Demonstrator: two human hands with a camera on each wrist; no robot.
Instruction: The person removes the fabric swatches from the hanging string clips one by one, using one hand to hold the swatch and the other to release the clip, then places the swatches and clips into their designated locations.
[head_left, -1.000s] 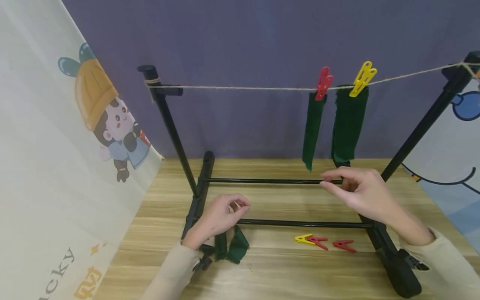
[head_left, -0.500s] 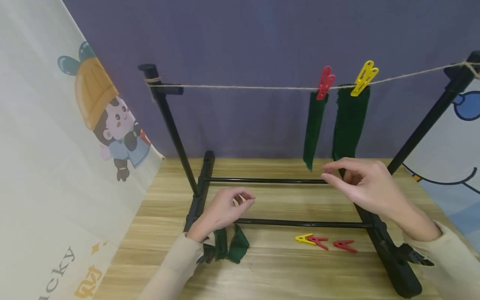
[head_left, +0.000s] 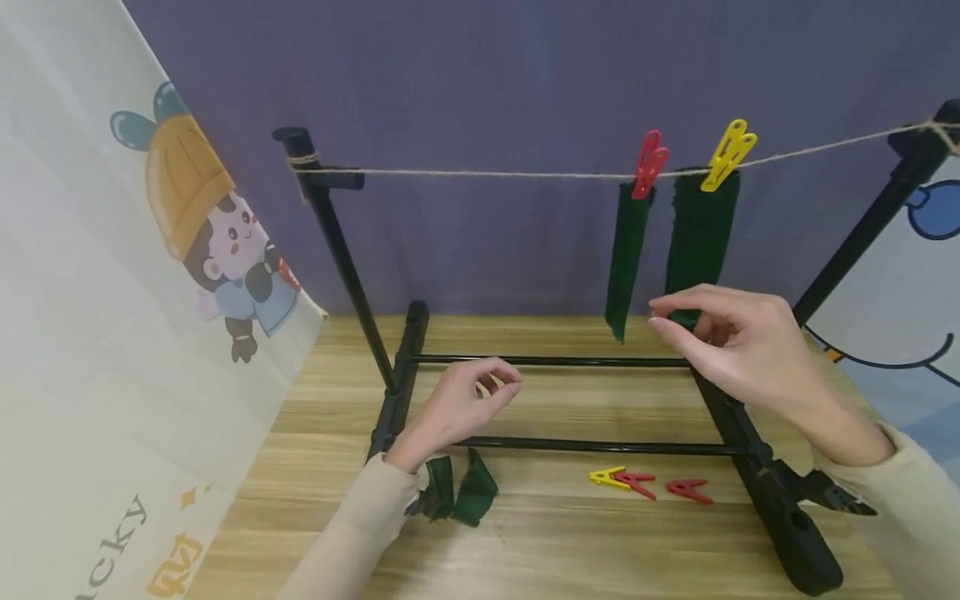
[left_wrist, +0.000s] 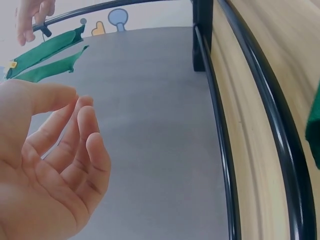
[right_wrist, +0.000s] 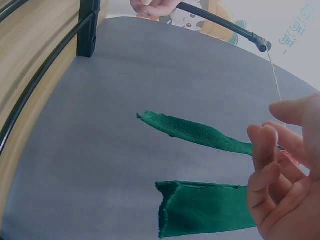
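In the head view my left hand (head_left: 465, 400) hovers over the rack's lower bars, fingers loosely bent, thumb tip near the fingertips and nothing held. My right hand (head_left: 742, 350) is raised on the right, thumb and index finger apart around nothing. Just behind it a wide green cloth strip (head_left: 705, 233) hangs from the string (head_left: 465, 173) by a yellow clothespin (head_left: 727, 157). Left of that, a red clothespin (head_left: 649, 165) holds a narrow green cloth strip (head_left: 628, 258). The right wrist view shows the narrow strip (right_wrist: 195, 132) and the wide strip (right_wrist: 210, 207) beyond the fingers.
The string runs between two black posts (head_left: 341, 267) of the rack, whose front bar (head_left: 585, 446) crosses low. More green cloth pieces (head_left: 476, 490) lie beside the left sleeve. On the wooden table (head_left: 555, 550) lie a yellow clothespin (head_left: 606, 477) and two red clothespins (head_left: 688, 490).
Both hands have risen; the left has also shifted right, and the right now overlaps the wide strip's lower end. The hanging strips and the clothespins stay in place.
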